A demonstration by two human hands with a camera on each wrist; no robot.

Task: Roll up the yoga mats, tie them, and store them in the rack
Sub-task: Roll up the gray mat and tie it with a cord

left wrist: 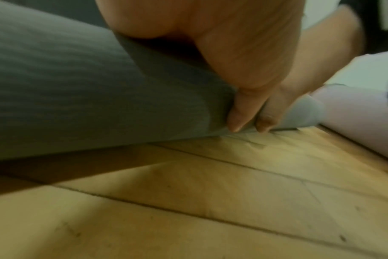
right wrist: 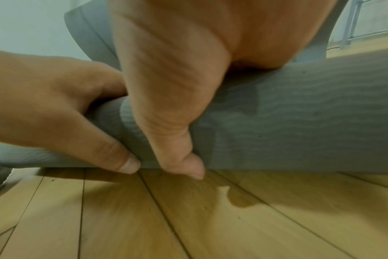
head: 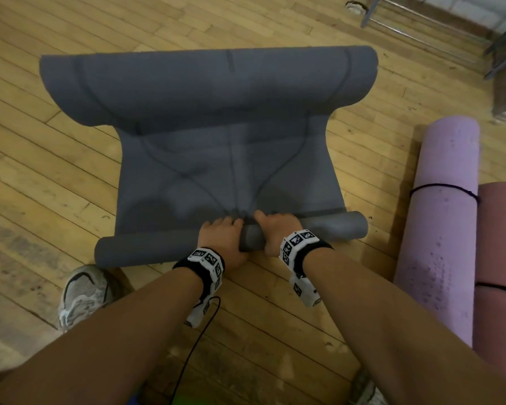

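Observation:
A grey yoga mat (head: 216, 147) lies spread on the wooden floor, its far end curled up and its near end wound into a thin roll (head: 146, 252). My left hand (head: 222, 235) and right hand (head: 272, 229) grip the middle of that roll side by side, fingers over the top and thumbs underneath. In the left wrist view the grey roll (left wrist: 78, 87) fills the left, with my left thumb (left wrist: 244, 108) curled against it. In the right wrist view my right thumb (right wrist: 179, 157) and the left hand (right wrist: 55, 108) both clasp the roll (right wrist: 299, 122) just above the floor.
A lilac rolled mat (head: 441, 223) tied with dark cord lies on the right, with a pink rolled mat (head: 500, 258) beside it. A metal rack frame (head: 421, 27) stands at the far right. My shoe (head: 82, 293) is near the roll's left end. A black cable (head: 199, 340) hangs from my left wrist.

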